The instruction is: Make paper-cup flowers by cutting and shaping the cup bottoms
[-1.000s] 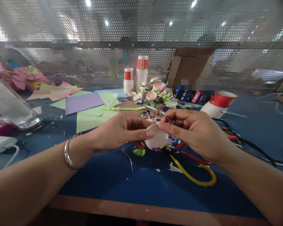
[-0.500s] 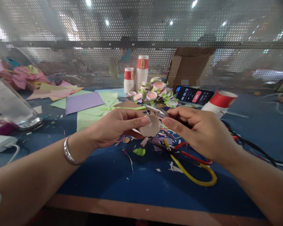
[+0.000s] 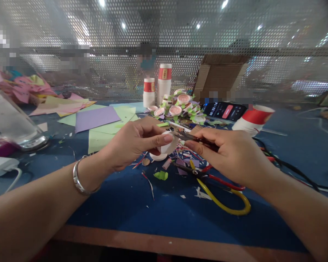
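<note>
My left hand (image 3: 139, 143) pinches a small round white paper piece (image 3: 169, 145), like the end of a paper cup, between thumb and fingers. In my right hand (image 3: 224, 153) is a slim dark metal tool (image 3: 184, 135), its tip at the edge of the white piece. The fingers hide most of the tool, so I cannot tell its kind. Another rounded white piece (image 3: 158, 157) shows under the left fingers. Scissors (image 3: 195, 173) with a yellow loop lie below the right hand, red handles beside them. Paper scraps (image 3: 161, 175) are strewn underneath.
Behind the hands are two stacks of paper cups (image 3: 164, 82) and a cluster of cup-bottom flowers (image 3: 177, 107). A phone (image 3: 224, 110) and a tipped cup stack (image 3: 253, 118) stand right. Coloured paper sheets (image 3: 97, 118) and a clear container (image 3: 19, 120) lie left.
The white piece has turned more edge-on in my left hand. The dark tool has come against its edge. The second white piece below has come into sight.
</note>
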Demonstrator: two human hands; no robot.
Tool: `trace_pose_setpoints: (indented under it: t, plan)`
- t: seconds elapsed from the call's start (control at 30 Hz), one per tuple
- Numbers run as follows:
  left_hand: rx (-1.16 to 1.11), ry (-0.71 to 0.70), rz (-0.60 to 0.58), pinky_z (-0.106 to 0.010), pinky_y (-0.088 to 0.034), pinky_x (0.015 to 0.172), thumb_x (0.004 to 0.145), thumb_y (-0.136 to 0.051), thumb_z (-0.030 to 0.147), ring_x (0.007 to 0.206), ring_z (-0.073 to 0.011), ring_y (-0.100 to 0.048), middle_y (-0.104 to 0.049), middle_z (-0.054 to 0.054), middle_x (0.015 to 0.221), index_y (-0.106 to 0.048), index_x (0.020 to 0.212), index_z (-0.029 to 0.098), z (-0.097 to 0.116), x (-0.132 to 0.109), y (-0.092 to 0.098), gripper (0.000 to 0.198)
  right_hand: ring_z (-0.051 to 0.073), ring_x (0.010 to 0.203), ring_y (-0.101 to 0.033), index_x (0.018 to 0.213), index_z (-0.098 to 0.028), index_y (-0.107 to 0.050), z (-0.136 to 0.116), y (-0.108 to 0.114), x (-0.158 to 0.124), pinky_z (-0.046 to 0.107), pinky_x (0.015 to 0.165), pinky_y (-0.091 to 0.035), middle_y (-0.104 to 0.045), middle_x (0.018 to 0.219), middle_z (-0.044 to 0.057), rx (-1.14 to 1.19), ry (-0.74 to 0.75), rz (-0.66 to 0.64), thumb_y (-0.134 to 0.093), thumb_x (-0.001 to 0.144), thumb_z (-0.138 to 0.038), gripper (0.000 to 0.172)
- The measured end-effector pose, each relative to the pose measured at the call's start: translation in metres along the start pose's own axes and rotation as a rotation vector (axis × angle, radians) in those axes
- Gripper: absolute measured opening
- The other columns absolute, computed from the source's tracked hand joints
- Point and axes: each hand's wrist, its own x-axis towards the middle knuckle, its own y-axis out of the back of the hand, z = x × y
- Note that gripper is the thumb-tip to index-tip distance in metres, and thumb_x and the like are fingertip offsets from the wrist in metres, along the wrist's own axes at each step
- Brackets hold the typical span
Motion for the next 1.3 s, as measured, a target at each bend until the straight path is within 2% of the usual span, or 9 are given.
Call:
trace_pose_setpoints:
  t: [0.2, 0.43, 0.57, 0.73, 0.87, 1.07, 1.2, 1.3]
  plan:
    - [0.038, 0.034, -0.006, -0.018, -0.044, 0.043, 0.080, -0.081, 0.048, 0.052, -0.0090, -0.059, -0.062, 0.001, 0.064, -0.073, 0.082, 0.015, 0.006, -0.003, -0.002, 0.034, 0.013, 0.053, -0.045, 0.076, -0.020, -0.067, -0.002, -0.001, 0.000, 0.030, 0.054, -0.032, -0.058, 0.064, -0.001, -0.041, 0.040, -0.014, -0.057, 0.096, -0.052, 0.039]
    - [0.072, 0.035, -0.013, -0.017, -0.042, 0.043, 0.079, -0.081, 0.048, 0.049, -0.0074, -0.058, -0.064, 0.001, 0.065, -0.072, 0.078, 0.015, 0.007, -0.003, -0.003, 0.034, 0.015, 0.053, -0.047, 0.077, -0.021, -0.068, -0.002, 0.000, -0.001, 0.030, 0.054, -0.031, -0.057, 0.062, 0.001, -0.076, 0.055, -0.040, -0.050, 0.099, -0.058, 0.046]
    - [0.095, 0.035, -0.006, -0.018, -0.043, 0.044, 0.078, -0.082, 0.049, 0.049, -0.0079, -0.057, -0.064, 0.000, 0.064, -0.074, 0.080, 0.015, 0.008, -0.004, -0.004, 0.034, 0.016, 0.057, -0.052, 0.078, -0.021, -0.069, -0.001, 0.001, -0.001, 0.030, 0.057, -0.034, -0.063, 0.067, 0.002, -0.088, 0.090, -0.028, -0.054, 0.098, -0.052, 0.040]
    - [0.040, 0.063, -0.013, -0.017, -0.043, 0.044, 0.077, -0.084, 0.047, 0.049, -0.0072, -0.058, -0.063, 0.001, 0.062, -0.072, 0.074, 0.014, 0.009, -0.003, -0.006, 0.035, 0.016, 0.057, -0.052, 0.078, -0.020, -0.070, -0.001, 0.000, -0.002, 0.030, 0.057, -0.034, -0.065, 0.069, 0.002, -0.127, 0.122, -0.009, -0.054, 0.099, -0.049, 0.039]
    - [-0.032, 0.115, -0.033, -0.017, -0.041, 0.043, 0.078, -0.083, 0.044, 0.049, -0.0069, -0.059, -0.060, 0.003, 0.061, -0.071, 0.076, 0.014, 0.007, -0.003, -0.005, 0.032, 0.015, 0.056, -0.050, 0.080, -0.020, -0.071, 0.000, 0.000, -0.002, 0.030, 0.056, -0.033, -0.063, 0.067, 0.002, -0.154, 0.126, 0.001, -0.053, 0.099, -0.049, 0.039]
    - [-0.135, 0.194, -0.094, -0.017, -0.041, 0.046, 0.081, -0.082, 0.042, 0.062, -0.0092, -0.065, -0.067, -0.001, 0.079, -0.069, 0.088, 0.015, 0.004, -0.002, -0.003, 0.031, 0.014, 0.051, -0.046, 0.078, -0.021, -0.069, 0.002, 0.000, -0.001, 0.030, 0.053, -0.032, -0.062, 0.065, 0.001, -0.146, 0.133, 0.038, -0.055, 0.098, -0.049, 0.037]
    - [-0.108, 0.150, -0.123, -0.017, -0.039, 0.046, 0.079, -0.084, 0.036, 0.057, -0.0072, -0.058, -0.065, 0.001, 0.071, -0.061, 0.083, 0.016, 0.001, -0.002, -0.002, 0.031, 0.013, 0.050, -0.044, 0.079, -0.021, -0.069, 0.001, -0.001, -0.001, 0.030, 0.053, -0.032, -0.062, 0.064, 0.000, -0.110, 0.124, 0.046, -0.056, 0.097, -0.049, 0.036]
    - [-0.072, 0.086, -0.105, -0.018, -0.041, 0.048, 0.077, -0.085, 0.034, 0.059, -0.0082, -0.058, -0.065, 0.001, 0.073, -0.058, 0.083, 0.017, -0.003, -0.001, -0.001, 0.033, 0.014, 0.049, -0.044, 0.078, -0.021, -0.068, 0.001, 0.000, -0.001, 0.030, 0.052, -0.030, -0.057, 0.058, -0.002, -0.085, 0.066, 0.034, -0.058, 0.095, -0.052, 0.037]
